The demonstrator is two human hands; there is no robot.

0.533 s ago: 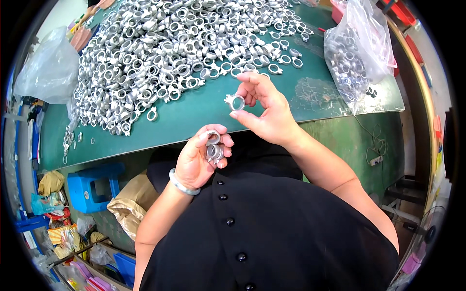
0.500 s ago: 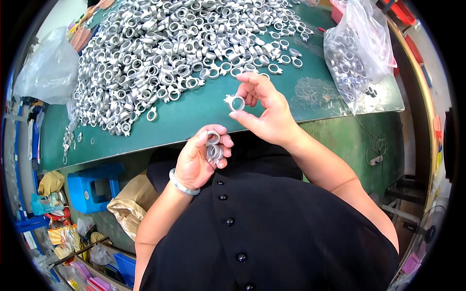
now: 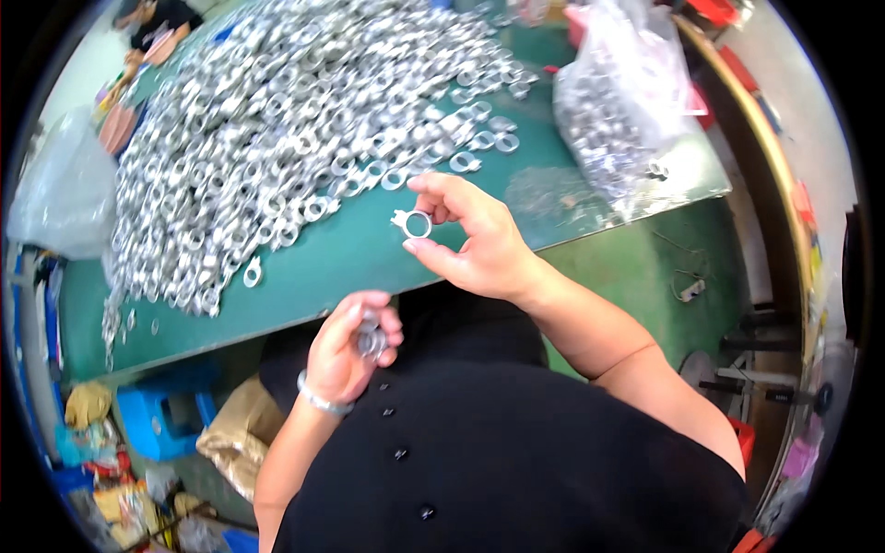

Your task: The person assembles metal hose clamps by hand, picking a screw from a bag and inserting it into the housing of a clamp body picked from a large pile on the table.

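My right hand (image 3: 484, 241) is raised over the near edge of the green table, pinching a silver-grey metal ring (image 3: 403, 219) with a small lug on its side. The ring stands upright, its hole facing me, between thumb and fingers. Lower and to the left, my left hand (image 3: 334, 358) is palm up in front of my body, its fingers curled around a few similar metal rings (image 3: 371, 343). Motion blur hides their exact number. A large heap of such rings (image 3: 277, 147) covers much of the table beyond both hands, and a single loose ring (image 3: 253, 279) lies at its near edge.
A clear plastic bag of rings (image 3: 604, 111) stands on the green table (image 3: 369, 253) at the right. Another plastic bag (image 3: 60, 194) hangs at the left. A blue stool (image 3: 152, 424) and brown paper sack (image 3: 244, 424) are below. Another person (image 3: 166, 23) sits at the far left.
The view has turned and shifted, so table and heap sit differently in the picture. Both hands keep their rings; the left one is now blurred and slightly further from the right.
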